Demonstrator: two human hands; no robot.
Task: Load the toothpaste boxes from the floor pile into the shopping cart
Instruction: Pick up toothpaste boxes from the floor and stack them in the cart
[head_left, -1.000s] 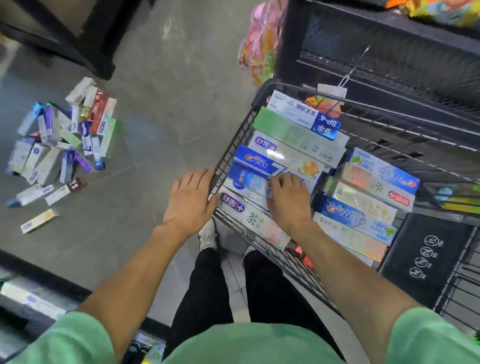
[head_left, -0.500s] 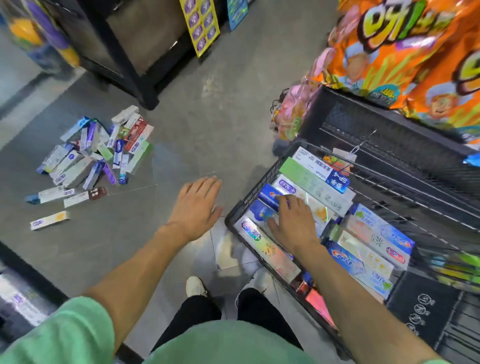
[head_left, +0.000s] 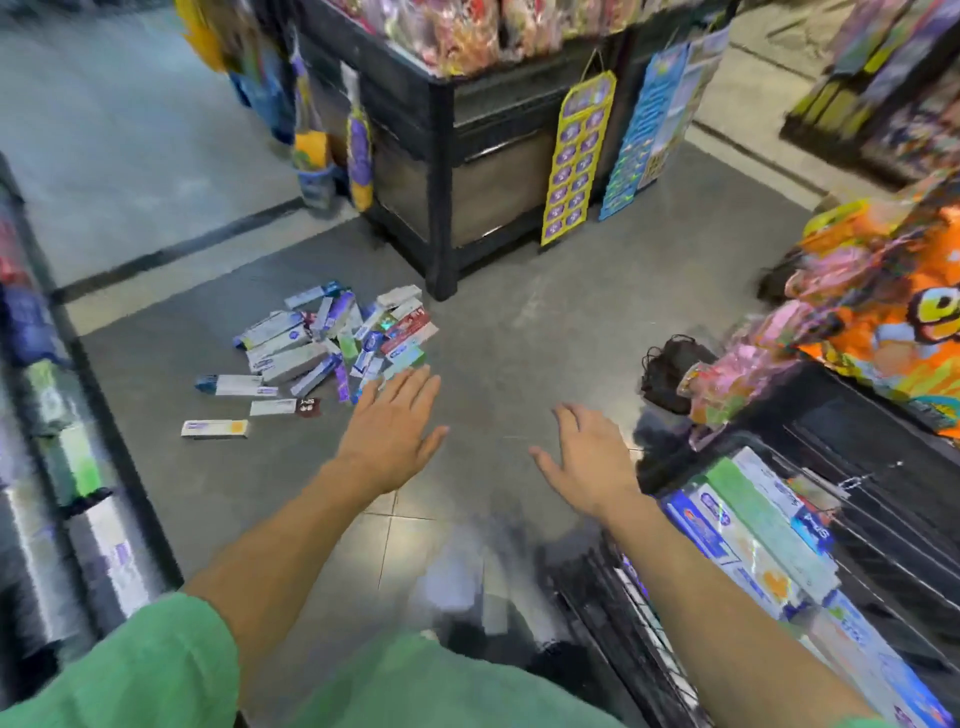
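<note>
In the head view, both arms stretch forward over the grey floor (head_left: 519, 322). The left hand (head_left: 397, 423) is flat, palm down, with the fingers straight and close together; it holds nothing, and its fingertips (head_left: 415, 375) appear just at the near edge of the pile of toothpaste boxes (head_left: 337, 338). Whether they touch a box I cannot tell. The right hand (head_left: 584, 457) is also empty, its fingers loosely spread and a little bent, above bare floor and well apart from the pile.

The pile lies on the floor in front of a dark display stand (head_left: 447, 156). Most boxes are heaped across each other, and three lie separate on the left side — one with a yellow patch (head_left: 214, 428) is the nearest to the person.

The shopping cart (head_left: 613, 587) stands at the lower right, beside the right forearm. Inside it more toothpaste boxes (head_left: 753, 535) lie flat in neat rows, among them a long green one.

Bright orange snack bags (head_left: 893, 312) fill the right edge, and a shelf (head_left: 57, 441) with blurred goods runs along the left. The person wears green sleeves (head_left: 130, 670).
</note>
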